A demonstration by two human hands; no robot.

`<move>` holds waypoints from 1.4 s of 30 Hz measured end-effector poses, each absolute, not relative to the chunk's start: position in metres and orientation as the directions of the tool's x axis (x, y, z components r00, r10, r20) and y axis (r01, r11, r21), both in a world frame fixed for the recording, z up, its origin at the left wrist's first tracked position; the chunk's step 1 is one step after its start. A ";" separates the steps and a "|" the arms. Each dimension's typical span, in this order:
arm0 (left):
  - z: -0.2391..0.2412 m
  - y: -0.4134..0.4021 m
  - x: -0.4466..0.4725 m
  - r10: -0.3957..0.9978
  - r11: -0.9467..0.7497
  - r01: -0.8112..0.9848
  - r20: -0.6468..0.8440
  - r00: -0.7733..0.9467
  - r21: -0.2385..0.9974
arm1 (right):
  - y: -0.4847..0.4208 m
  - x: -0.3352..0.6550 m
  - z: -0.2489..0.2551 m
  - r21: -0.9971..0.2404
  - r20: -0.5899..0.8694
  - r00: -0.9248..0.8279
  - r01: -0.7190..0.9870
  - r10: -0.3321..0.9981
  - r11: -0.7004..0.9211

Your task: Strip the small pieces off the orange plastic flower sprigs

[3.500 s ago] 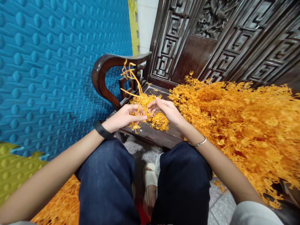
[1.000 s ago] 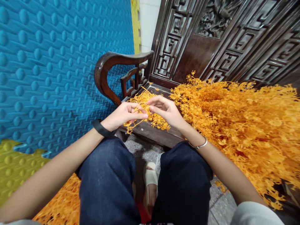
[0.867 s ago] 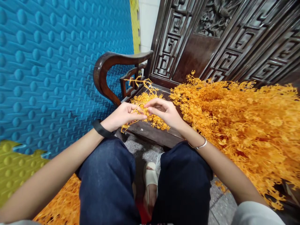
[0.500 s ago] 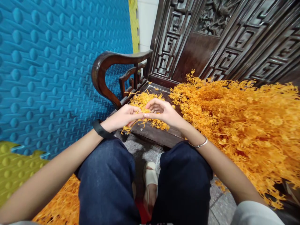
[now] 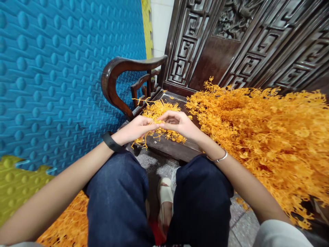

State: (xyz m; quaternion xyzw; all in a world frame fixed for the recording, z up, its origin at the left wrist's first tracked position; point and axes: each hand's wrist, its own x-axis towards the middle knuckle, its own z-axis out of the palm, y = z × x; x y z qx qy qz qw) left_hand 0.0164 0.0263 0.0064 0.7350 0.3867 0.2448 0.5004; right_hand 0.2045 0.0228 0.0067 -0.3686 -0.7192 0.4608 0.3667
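Observation:
My left hand is closed around an orange artificial flower sprig, whose thin stems stick out below and beyond the fingers. Thumb and fingers of my right hand pinch the sprig's other end, so the two hands meet over it. Exactly which part lies between the fingertips is hidden. Just beyond both hands a small heap of orange plastic sprigs rests on the dark wooden seat. Some loose pieces lie at the seat's front edge.
A large pile of orange plastic flowers covers the right of the bench. The curved wooden armrest rises at left, before a blue foam mat. Carved backrest panels stand behind. More orange pieces lie at lower left.
The hands have drawn slightly closer, the right fingertips lowering onto the sprig. Its stems have shifted, some reaching further left. The heap and pile look unchanged.

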 end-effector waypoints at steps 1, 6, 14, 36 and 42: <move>0.006 0.026 0.016 0.814 -0.196 0.326 -0.031 0.579 0.925 | 0.022 0.204 0.007 -0.932 0.179 -0.460 0.203 0.870 0.300; 0.007 0.024 0.018 0.804 -0.217 0.349 -0.036 0.593 0.912 | 0.026 0.208 0.005 -0.927 0.152 -0.473 0.235 0.868 0.291; 0.009 0.028 0.026 0.823 -0.324 0.241 0.147 0.549 0.915 | 0.036 0.211 0.004 -0.935 0.286 -0.139 0.177 0.948 0.308; 0.012 0.023 0.026 0.953 -0.266 -0.011 0.265 0.147 0.964 | 0.099 0.213 0.009 -0.925 0.344 0.403 -0.010 0.848 0.380; 0.009 0.024 0.009 0.968 -0.194 -0.042 0.198 0.156 0.980 | 0.119 0.238 -0.024 -0.963 0.241 0.539 0.028 0.807 0.269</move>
